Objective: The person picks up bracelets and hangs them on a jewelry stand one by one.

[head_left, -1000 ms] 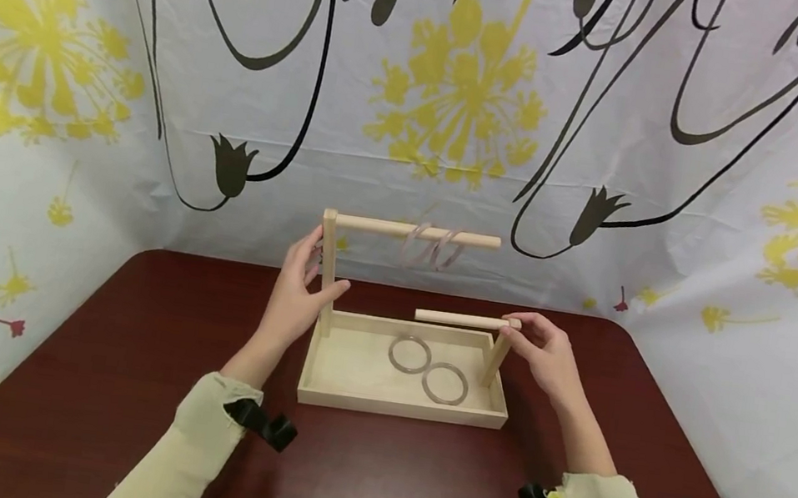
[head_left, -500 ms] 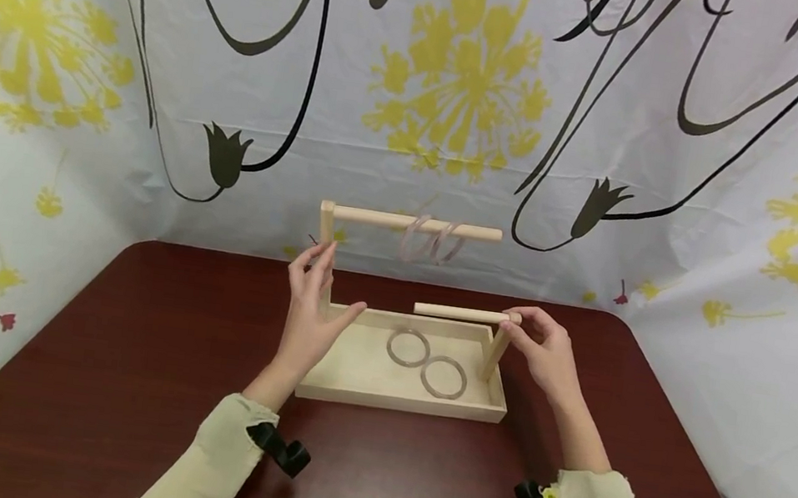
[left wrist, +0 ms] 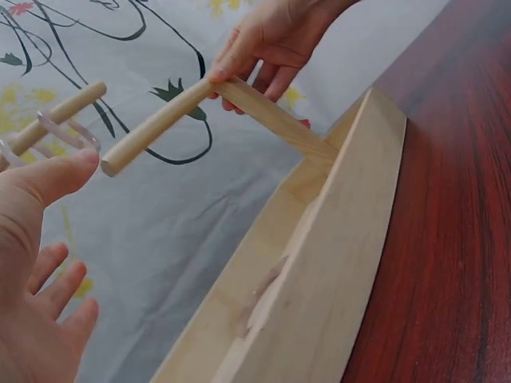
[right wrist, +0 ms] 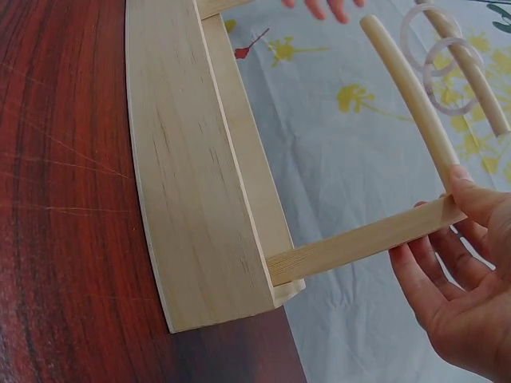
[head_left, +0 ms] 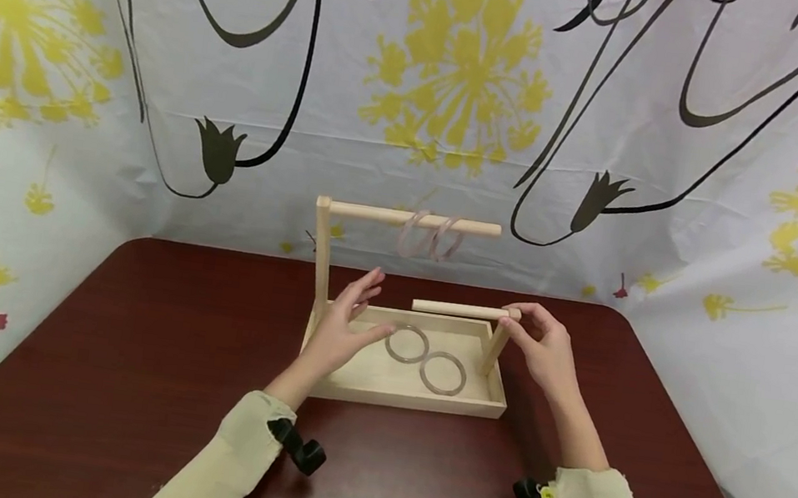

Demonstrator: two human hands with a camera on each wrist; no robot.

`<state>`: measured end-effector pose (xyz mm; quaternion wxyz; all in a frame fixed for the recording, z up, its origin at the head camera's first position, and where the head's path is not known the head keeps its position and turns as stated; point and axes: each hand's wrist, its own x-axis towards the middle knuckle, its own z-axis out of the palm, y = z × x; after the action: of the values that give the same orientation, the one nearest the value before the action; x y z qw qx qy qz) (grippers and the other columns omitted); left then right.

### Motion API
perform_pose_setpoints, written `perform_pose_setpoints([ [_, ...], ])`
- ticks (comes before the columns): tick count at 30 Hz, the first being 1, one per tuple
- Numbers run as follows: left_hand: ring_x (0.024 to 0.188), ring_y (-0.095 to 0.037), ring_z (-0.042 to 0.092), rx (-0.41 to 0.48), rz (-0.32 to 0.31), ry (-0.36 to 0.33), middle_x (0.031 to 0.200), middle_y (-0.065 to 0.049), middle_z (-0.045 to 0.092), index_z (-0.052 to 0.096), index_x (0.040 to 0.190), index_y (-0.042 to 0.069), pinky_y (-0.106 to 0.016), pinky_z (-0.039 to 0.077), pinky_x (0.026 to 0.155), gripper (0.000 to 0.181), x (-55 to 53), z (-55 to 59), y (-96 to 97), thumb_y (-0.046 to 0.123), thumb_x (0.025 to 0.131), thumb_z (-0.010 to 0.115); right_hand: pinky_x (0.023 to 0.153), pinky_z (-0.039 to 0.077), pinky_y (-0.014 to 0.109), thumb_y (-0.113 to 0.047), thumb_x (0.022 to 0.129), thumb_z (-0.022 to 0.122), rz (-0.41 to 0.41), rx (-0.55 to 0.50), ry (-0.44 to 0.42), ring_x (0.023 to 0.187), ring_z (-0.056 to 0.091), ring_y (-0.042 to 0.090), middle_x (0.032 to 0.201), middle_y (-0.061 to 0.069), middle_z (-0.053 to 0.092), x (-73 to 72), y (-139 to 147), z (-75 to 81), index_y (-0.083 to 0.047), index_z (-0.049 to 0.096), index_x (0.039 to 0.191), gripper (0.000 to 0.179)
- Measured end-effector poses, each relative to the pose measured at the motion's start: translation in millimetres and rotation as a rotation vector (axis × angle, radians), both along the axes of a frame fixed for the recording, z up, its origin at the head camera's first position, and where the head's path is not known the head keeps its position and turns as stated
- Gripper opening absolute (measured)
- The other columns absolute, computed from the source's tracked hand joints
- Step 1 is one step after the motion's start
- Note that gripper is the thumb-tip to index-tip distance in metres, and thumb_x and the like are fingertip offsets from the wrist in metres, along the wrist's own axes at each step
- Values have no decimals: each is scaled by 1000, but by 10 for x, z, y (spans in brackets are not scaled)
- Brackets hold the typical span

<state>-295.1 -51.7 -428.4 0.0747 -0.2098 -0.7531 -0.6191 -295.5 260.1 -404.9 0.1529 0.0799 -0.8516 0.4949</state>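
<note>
A shallow wooden tray (head_left: 409, 402) stands on the table with a tall post (head_left: 322, 256) at its left end and a short post (right wrist: 367, 238) at its right. From the tall post a dowel (head_left: 373, 213) reaches right, and two pale, see-through rings (head_left: 447, 239) hang on it. Two more rings, a far one (head_left: 407, 343) and a near one (head_left: 443, 373), lie in the tray. My right hand (head_left: 543, 348) pinches the top of the short post, where a lower dowel (head_left: 459, 310) begins. My left hand (head_left: 342, 334) hovers over the tray's left part, fingers spread, holding nothing.
The dark red wooden table (head_left: 124, 381) extends around the tray. Behind it hangs a white curtain (head_left: 387, 113) printed with yellow flowers and dark stems. Each wrist wears a black camera strap over a cream sleeve (head_left: 229, 445).
My left hand has left the tall post and moved right and down over the tray. The right hand keeps its pinch on the short post. The head view has tilted slightly.
</note>
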Motion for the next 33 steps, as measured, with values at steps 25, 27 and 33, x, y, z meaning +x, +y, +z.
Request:
perform_pose_setpoints([
  [25,138,-43,43,-138,52,-410,150,-26,43,33,148,-5,-51,38,115,84,-207,-333,340,19,83,82,84,44,12,-26,95,70,-21,11,-45,98,56,-9,114,2,67,-1,-25,-18,-6,67,118,31],
  [27,134,-43,47,-169,81,-415,147,-27,46,37,145,-7,-51,41,113,85,-214,-366,379,18,79,85,85,44,12,-26,95,70,-23,17,-48,98,56,-10,115,4,68,3,-29,-24,-6,67,118,31],
  [33,116,-38,58,-385,170,-320,129,-25,58,50,132,-7,-48,49,102,80,-235,-385,514,17,69,91,84,45,10,-19,95,69,-20,6,-33,96,56,-10,108,-2,68,90,-70,97,-2,67,115,26],
])
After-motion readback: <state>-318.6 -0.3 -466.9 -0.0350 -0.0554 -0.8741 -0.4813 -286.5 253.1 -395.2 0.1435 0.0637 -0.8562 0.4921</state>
